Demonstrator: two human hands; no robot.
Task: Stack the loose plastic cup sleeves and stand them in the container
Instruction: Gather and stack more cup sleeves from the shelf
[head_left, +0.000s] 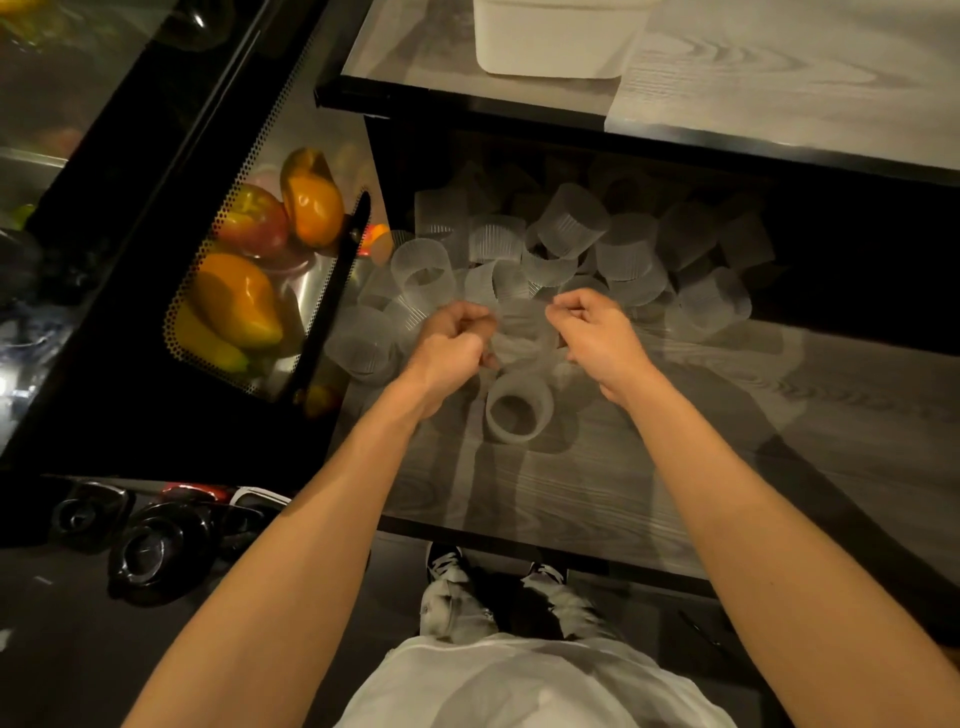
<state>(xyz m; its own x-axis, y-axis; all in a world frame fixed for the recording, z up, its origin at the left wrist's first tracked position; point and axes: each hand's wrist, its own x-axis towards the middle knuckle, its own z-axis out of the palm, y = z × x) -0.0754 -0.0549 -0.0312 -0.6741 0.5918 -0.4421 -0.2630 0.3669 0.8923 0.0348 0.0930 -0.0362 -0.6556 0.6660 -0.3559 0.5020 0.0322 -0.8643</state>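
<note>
Several loose translucent ribbed cup sleeves lie in a heap on the lower grey shelf. Both my hands are over the near edge of the heap. My left hand and my right hand have curled fingers and together hold one blurred sleeve between them. Just below them one sleeve lies alone on its side, its opening towards me. A white container stands on the upper counter at the top, its inside hidden.
The upper counter overhangs the back of the shelf. Left of the shelf a glass case shows orange and red peppers. Black dishes sit on the floor at lower left. My shoes stand by the shelf's front edge.
</note>
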